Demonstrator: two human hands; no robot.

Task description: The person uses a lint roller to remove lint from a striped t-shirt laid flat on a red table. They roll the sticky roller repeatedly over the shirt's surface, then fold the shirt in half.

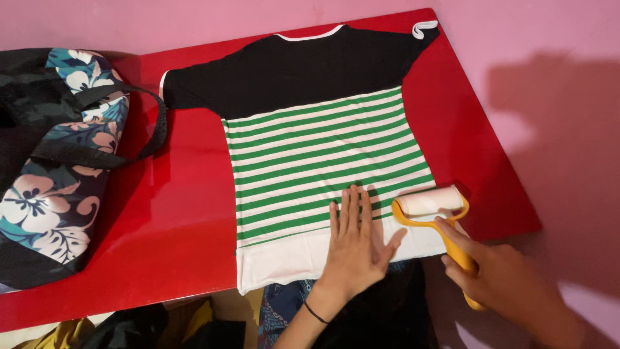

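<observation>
Fingers [352, 210] splayed flat on shirt [323, 148]

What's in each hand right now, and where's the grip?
Right hand grips the lint roller by its orange handle. Left hand holds nothing; it lies flat on the striped shirt.

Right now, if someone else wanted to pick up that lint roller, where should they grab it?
Probably by the orange handle of the lint roller, coming from the near edge of the red table: it points that way, where the right hand grips it. The white roll lies on the shirt.
</observation>
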